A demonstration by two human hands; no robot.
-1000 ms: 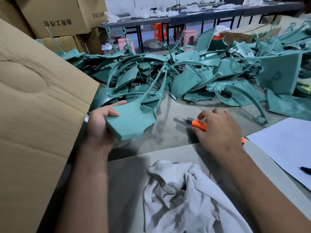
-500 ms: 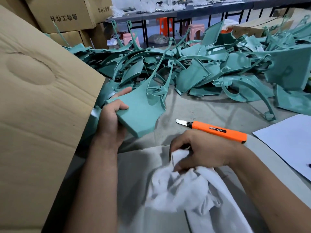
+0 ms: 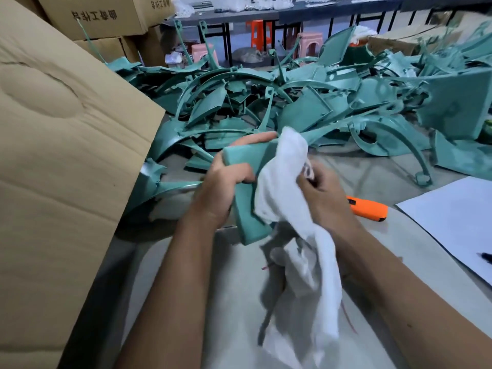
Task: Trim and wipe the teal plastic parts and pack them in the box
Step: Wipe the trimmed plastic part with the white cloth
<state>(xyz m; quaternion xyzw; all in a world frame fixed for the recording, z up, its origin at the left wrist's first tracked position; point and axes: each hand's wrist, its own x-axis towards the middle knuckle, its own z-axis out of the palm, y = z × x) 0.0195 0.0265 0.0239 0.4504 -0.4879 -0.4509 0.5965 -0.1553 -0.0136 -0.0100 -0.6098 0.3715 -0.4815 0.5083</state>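
Gripping one teal part point(image 3: 246, 209), the left hand point(image 3: 221, 193); one white cloth point(image 3: 285, 182), the right hand point(image 3: 324, 198).

A small factory finishing and packing workshop — a heap of teal moulded plastic parts point(image 3: 306, 102) covers the worktable point(image 3: 372, 177), printed cardboard cartons point(image 3: 101, 14) stack at upper left, and long benches point(image 3: 266, 14) with plastic stools point(image 3: 310, 43) line the top of the frame

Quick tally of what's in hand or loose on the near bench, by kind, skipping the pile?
Teal part, held by left hand: 1
White cloth, held by right hand: 1
Orange knife, lying beside: 1
White sheet: 1
Total: 4
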